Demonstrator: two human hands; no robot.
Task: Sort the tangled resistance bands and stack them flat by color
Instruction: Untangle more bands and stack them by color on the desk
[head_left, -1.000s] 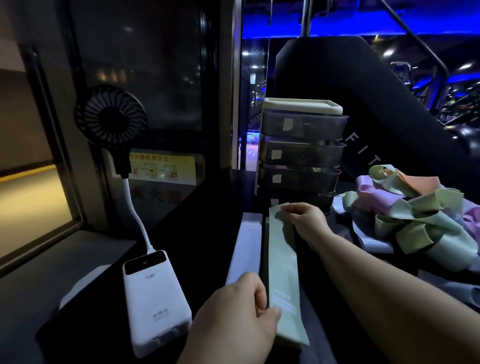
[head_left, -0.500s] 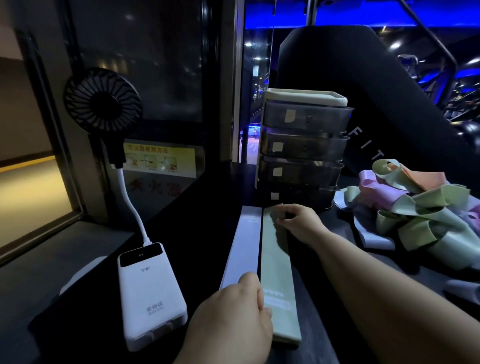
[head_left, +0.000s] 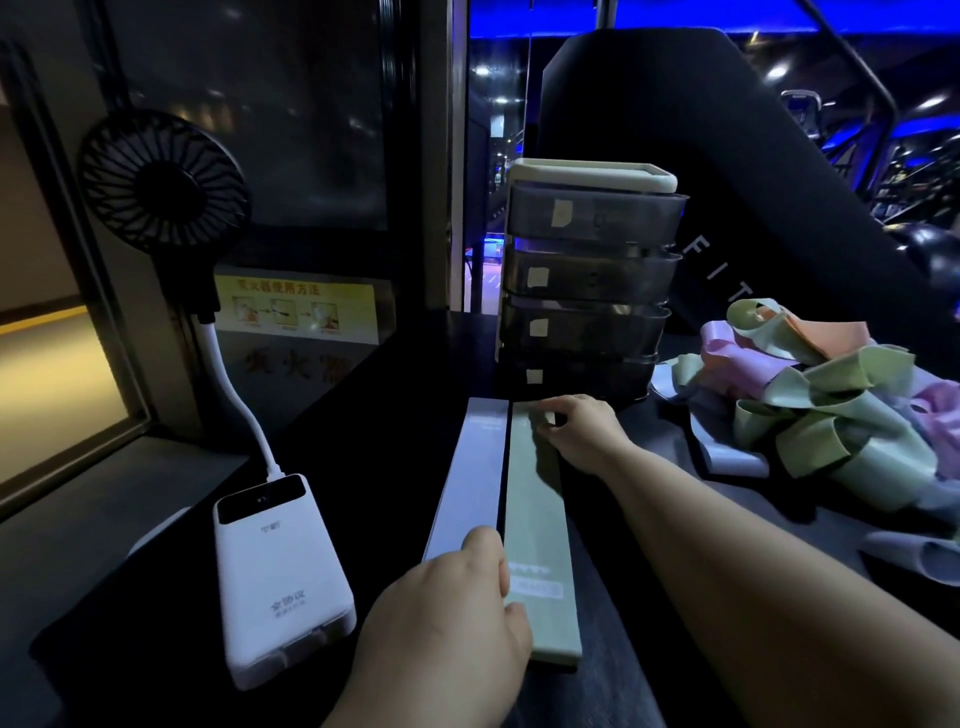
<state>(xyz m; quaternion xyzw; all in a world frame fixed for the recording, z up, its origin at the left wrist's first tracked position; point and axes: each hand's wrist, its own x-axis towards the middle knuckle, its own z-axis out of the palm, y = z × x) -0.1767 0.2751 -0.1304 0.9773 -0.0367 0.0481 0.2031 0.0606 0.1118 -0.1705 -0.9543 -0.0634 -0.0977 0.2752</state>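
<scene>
A pale green resistance band (head_left: 537, 499) lies flat and straight on the dark table (head_left: 363, 441), close beside a flat pale lavender-grey band (head_left: 470, 478) on its left. My left hand (head_left: 447, 623) grips the green band's near end, knuckles up and thumb on the band's edge. At the band's far end, the curled fingertips of my right hand (head_left: 582, 431) pinch it. A tangled heap of green, pink, lilac and orange bands (head_left: 831, 410) sits to the right of my right arm.
A small drawer unit (head_left: 587, 280) stands just behind the flat bands' far ends. A white power bank (head_left: 280, 571) with a gooseneck fan (head_left: 161, 182) lies at the left. Loose grey band ends (head_left: 924, 558) trail at the right edge.
The green band has come down flat and shifted left against the lavender-grey band. My right hand moved forward to the band's far end by the drawers.
</scene>
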